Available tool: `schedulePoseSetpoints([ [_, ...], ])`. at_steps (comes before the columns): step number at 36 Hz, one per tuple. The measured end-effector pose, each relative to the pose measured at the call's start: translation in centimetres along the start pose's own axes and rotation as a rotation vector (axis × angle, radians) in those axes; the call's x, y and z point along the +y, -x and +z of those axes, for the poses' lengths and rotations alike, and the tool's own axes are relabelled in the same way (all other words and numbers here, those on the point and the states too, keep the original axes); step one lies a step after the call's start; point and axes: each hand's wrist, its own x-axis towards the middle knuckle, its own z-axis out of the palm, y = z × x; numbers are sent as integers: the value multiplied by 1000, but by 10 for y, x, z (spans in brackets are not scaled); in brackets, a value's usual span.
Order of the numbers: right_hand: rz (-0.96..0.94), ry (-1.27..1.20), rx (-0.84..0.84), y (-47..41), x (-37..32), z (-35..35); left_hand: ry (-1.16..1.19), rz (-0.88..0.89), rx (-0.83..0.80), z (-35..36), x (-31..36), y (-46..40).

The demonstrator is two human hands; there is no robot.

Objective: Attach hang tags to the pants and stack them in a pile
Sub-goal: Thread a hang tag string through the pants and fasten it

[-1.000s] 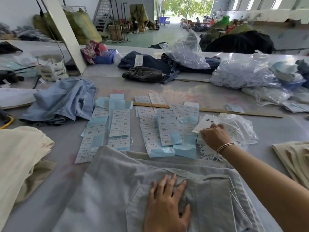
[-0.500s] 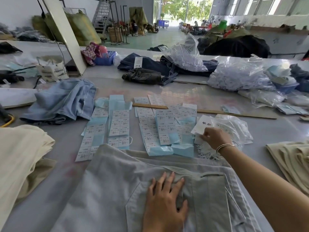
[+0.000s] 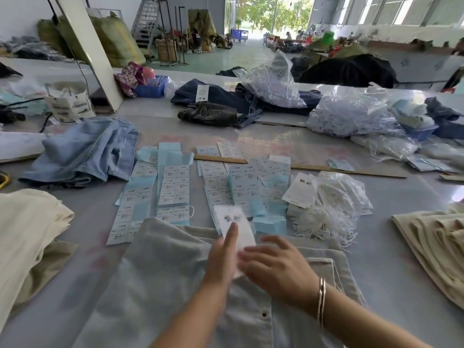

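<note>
Head view, and both hands are over the pale grey pants (image 3: 160, 285) spread flat at the near edge of the grey table (image 3: 391, 267). The left hand (image 3: 222, 257) has a white hang tag (image 3: 234, 228) between its fingers, one finger lying straight along the card; the picture is blurred here, so how tightly it grips I cannot tell. The right hand (image 3: 275, 266), a bracelet (image 3: 321, 301) at its wrist, spreads relaxed fingers that touch the tag's near end, holding nothing. The tag sits above the pants' waistband, tilted, its far end over the label sheets. Those blue and white label sheets (image 3: 173, 185) lie in rows just beyond the pants, with a wooden ruler (image 3: 346, 170) across their far side. To the right, a clear bag (image 3: 341, 190) with more white cards, and a tangle of white strings (image 3: 326, 226) just beside it. Cream pants (image 3: 27, 222) are piled at the left, beige pants (image 3: 437, 244) fanned at the right, crumpled light blue jeans (image 3: 85, 151) further back on the left, dark jeans (image 3: 213, 113) in the middle. Bulging plastic bags (image 3: 351, 114) crowd the far right. Beyond the table, a big hall: green floor (image 3: 226, 56), stuffed sacks (image 3: 118, 38) against the wall, a staircase (image 3: 145, 18), and an open doorway (image 3: 261, 18) with trees in daylight.
</note>
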Motion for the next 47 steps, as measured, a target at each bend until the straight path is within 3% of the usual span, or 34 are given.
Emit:
schedulePoseSetpoints([
  [3, 71, -136, 12, -1, 5, 0, -282, 157, 165, -3, 7, -17],
  [7, 549, -316, 178, -25, 47, 1, -736, 425, 177, -9, 5, -38],
  [10, 758, -257, -80, -42, 85, 18, -1093, 557, 165, -16, -13, -46],
  [15, 569, -111, -539, -57, 109, 54, -1198, 613, 212, -22, -28, -45],
  [21, 378, 88, -773, -61, 108, 78, -1231, 685, 179, -21, -29, -51],
  [24, 376, 157, -769, -56, 106, 85, -1260, 655, 107, -24, -32, -56],
  [28, 486, 154, -672, -52, 111, 86, -1357, 814, 79, -31, -21, -70],
  [30, 532, 152, -617, -52, 112, 84, -1403, 805, -16, -35, -10, -80],
  [34, 611, 116, -528, -54, 114, 84, -1474, 583, -335, -44, 18, -94],
  [38, 662, 46, -503, -59, 115, 85, -1589, 394, -510, -52, 25, -100],
  [44, 783, -122, -494, -66, 114, 90, -1767, 239, -421, -67, 33, -111],
  [47, 862, -254, -495, -67, 114, 93, -1815, 448, -315, -73, 42, -112],
])
